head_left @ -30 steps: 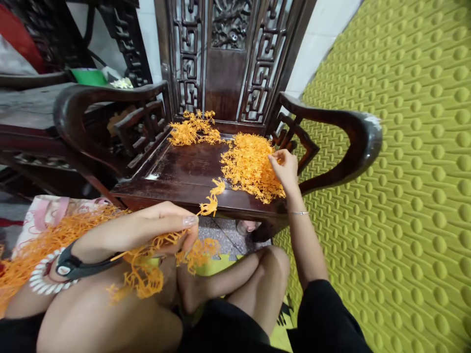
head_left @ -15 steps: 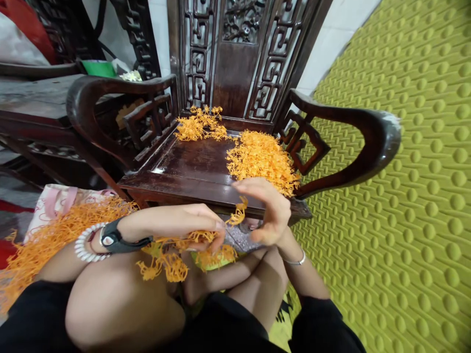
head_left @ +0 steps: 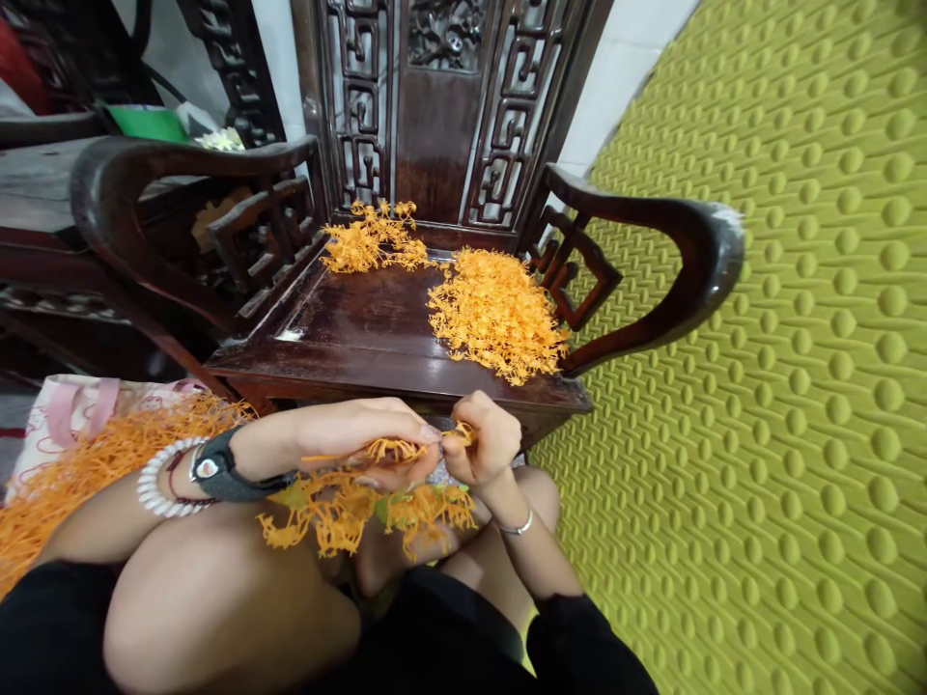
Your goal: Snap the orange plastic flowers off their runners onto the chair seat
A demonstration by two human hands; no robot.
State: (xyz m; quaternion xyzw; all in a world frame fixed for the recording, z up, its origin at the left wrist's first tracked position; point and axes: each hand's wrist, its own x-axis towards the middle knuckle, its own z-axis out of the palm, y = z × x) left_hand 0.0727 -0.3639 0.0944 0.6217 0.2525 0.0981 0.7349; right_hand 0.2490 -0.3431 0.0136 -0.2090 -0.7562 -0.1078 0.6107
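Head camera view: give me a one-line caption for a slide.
Left hand and right hand, close together, hold lacy orange pieces before a dark wooden chair bearing orange heaps.

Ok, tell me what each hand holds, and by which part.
Left hand: orange strand, pinched above its dangling pieces; right hand: orange bits, exact part hidden.

Beyond the hands [head_left: 492, 434], a dark, carved, lattice-backed wooden chair [head_left: 438, 145] before a pale wall [head_left: 608, 87]; farther left of them, dark wooden furniture [head_left: 36, 193]; to their right, a knobbly yellow-green surface [head_left: 760, 386].
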